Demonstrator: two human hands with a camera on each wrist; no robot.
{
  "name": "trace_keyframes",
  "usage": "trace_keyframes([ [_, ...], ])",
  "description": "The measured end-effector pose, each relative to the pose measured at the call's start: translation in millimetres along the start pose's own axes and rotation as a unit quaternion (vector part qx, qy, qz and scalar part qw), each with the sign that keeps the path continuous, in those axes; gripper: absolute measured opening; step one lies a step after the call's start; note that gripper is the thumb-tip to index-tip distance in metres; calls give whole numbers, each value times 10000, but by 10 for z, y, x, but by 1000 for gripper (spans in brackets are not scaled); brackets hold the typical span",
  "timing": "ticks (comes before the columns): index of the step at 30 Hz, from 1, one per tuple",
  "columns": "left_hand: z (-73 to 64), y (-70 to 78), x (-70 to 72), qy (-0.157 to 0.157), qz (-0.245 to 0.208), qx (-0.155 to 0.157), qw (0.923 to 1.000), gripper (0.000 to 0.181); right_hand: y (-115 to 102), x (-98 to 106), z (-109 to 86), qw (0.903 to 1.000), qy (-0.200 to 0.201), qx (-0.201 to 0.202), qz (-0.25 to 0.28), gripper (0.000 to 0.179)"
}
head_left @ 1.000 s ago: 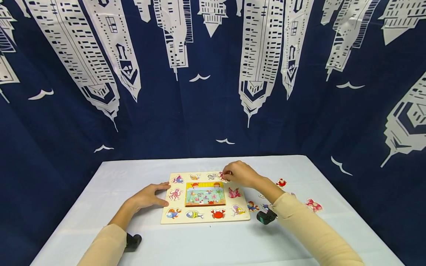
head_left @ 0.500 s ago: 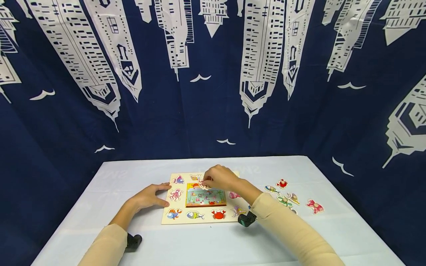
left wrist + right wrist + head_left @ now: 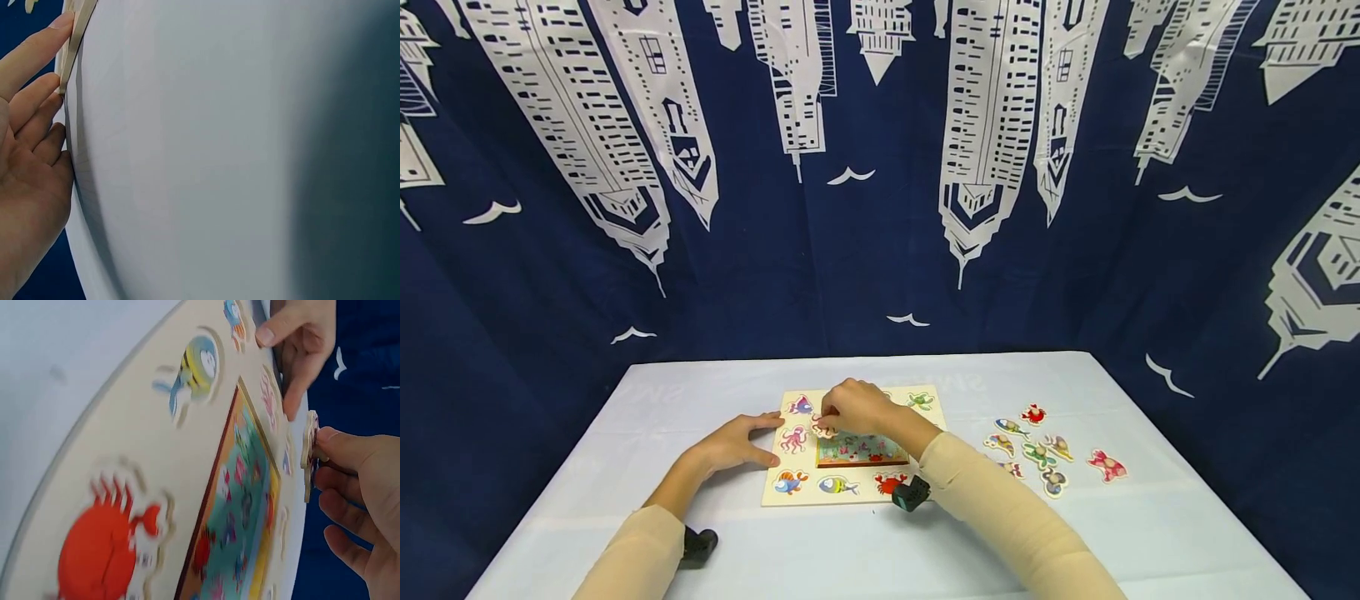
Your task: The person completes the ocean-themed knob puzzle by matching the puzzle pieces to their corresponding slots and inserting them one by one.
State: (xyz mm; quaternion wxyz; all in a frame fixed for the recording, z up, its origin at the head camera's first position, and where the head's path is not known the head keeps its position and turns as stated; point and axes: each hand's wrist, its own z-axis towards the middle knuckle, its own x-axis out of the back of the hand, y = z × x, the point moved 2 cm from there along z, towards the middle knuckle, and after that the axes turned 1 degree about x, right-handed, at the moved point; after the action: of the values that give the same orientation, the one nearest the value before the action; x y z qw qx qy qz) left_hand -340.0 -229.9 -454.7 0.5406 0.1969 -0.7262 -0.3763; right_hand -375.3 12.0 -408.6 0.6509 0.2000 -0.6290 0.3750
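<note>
My right hand (image 3: 859,408) pinches a wooden octopus puzzle piece (image 3: 822,428) by its knob, between thumb and fingers. That piece is held above the wooden puzzle board (image 3: 865,498), just right of the pink octopus picture (image 3: 793,439). In the right wrist view the piece (image 3: 309,453) appears edge-on, clear of the board's surface. My left hand (image 3: 737,443) rests at the board's left edge, fingers extended. The left wrist view shows fingertips (image 3: 62,20) touching the board's rim. My right hand and forearm hide part of the board's upper middle and right side.
Several loose sea-animal pieces lie right of the board, among them a red crab (image 3: 1033,414), a striped fish (image 3: 1011,427), a turtle (image 3: 1039,454) and a pink piece (image 3: 1107,465). The white table (image 3: 820,550) ends at a dark blue printed curtain (image 3: 850,267).
My right hand has carried the octopus piece left across the board, from its upper right corner to near the left side. The left hand has stayed at the board's edge.
</note>
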Motion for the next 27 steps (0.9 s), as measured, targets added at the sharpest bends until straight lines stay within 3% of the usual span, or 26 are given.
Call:
trace_keyframes([
  [14,-9,-12,7,-49,-30,-47,10000,81,-292,-254,279,9987,-268,-70,-437,19],
  [27,2,-38,16,-32,50,-109,9999,81,-303,-356,370,9983,-283,-141,-483,20],
])
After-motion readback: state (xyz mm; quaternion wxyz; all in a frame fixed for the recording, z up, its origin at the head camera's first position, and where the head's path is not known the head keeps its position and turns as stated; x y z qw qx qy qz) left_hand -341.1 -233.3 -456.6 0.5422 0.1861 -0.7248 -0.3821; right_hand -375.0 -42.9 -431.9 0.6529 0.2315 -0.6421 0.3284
